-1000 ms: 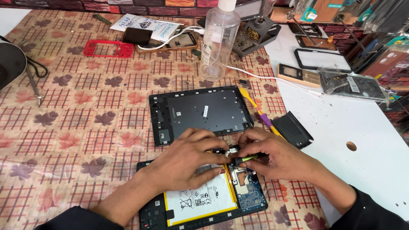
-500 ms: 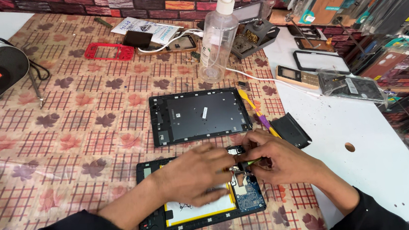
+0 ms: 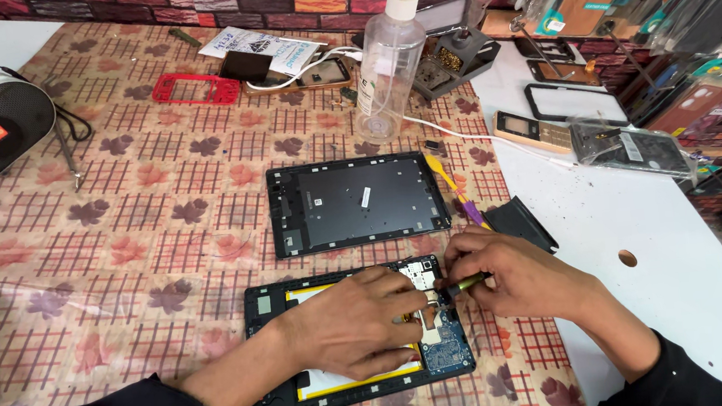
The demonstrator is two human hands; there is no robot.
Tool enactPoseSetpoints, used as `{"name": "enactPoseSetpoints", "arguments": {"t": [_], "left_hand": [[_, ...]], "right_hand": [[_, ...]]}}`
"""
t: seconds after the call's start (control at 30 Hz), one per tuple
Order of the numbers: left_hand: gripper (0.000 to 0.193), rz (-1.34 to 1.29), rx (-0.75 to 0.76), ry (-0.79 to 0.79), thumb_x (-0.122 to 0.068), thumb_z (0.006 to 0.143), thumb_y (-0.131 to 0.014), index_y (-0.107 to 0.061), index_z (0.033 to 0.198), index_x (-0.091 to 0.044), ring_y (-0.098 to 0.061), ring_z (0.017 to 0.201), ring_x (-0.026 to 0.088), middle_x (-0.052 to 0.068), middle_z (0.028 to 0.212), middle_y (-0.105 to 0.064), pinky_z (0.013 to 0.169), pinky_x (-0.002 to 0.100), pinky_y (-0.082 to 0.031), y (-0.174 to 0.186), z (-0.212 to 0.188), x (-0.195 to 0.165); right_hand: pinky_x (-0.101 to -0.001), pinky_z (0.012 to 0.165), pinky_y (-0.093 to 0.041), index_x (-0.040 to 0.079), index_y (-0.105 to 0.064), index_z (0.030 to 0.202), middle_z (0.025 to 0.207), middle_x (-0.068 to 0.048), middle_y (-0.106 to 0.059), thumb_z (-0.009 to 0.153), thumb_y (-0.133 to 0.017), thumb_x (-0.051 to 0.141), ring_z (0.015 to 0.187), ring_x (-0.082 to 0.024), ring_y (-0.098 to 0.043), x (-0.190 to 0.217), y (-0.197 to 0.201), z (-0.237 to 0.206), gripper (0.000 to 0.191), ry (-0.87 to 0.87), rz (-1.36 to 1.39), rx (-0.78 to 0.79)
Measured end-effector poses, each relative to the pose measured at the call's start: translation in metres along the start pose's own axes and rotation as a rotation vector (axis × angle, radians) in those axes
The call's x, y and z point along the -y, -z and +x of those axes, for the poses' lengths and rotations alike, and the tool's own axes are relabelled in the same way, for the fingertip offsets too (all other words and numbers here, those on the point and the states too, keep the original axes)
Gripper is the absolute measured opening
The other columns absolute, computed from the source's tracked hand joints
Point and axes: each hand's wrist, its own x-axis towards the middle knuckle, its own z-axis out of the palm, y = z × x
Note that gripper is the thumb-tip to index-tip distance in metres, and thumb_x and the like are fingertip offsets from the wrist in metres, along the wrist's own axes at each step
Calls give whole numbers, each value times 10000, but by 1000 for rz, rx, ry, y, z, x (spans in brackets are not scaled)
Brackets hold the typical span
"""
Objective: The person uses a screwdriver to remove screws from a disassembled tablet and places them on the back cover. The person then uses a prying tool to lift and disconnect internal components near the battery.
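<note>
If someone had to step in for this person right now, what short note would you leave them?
Left hand: rests flat on the opened tablet, steadying it.
Right hand: pinches a thin green-tipped tool, its tip at the circuit board on the tablet's right side.
Done: the black back cover is off and lies just above the tablet on the patterned cloth.
Left: board work is in progress; the cover is not refitted. A clear spray bottle stands further back.

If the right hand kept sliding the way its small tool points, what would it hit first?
The right hand points its tool leftward, so it would probably meet the left hand's fingertips over the opened tablet; depth is hard to judge.
</note>
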Motion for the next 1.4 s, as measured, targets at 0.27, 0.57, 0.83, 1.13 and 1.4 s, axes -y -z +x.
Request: {"name": "enactPoseSetpoints", "arguments": {"t": [0.27,0.57,0.83,1.13,1.4], "left_hand": [[276,-175,-60,155,-330,961,-649,-706,1132,-121,-587,1219,342,133,1227,-624,1119,481,-426,2,-4,10],[409,-54,-41,111,-380,965,-629,-700,1257,-102,-552,1285,409,224,1349,-589,1159,518,-376,5,-7,10],[361,11,-46,88,-371,906,-666,-686,1121,-82,-583,1218,375,184,1232,-610,1158,512,-392,5,3,5],[211,-62,32,113,-288,891,-678,-724,1043,-149,-595,1020,316,104,988,-575,983,449,-461,12,14,13],[250,-72,-73,65,-296,905,-675,-714,1066,-109,-610,1082,330,125,1061,-596,1023,458,-459,6,8,17]], "right_hand": [[-405,770,-535,21,-720,1008,955,-91,-628,741,-676,-34,920,-278,-659,-13,-7,-1,277,-93,51,2],[-343,761,-572,115,-744,1204,1040,-48,-723,737,-733,-36,919,-194,-699,-4,7,-6,492,-17,178,-32],[-302,856,-515,167,-326,1625,1142,-84,-623,836,-496,-211,990,-182,-600,7,8,-6,891,-103,641,-189],[-339,953,-573,134,-198,1543,1132,-131,-561,865,-600,-237,1069,-212,-649,4,2,27,872,52,713,-563],[-337,861,-619,128,-149,1428,1141,-149,-542,891,-585,-217,1040,-206,-640,-2,-30,23,772,81,609,-566]]}}
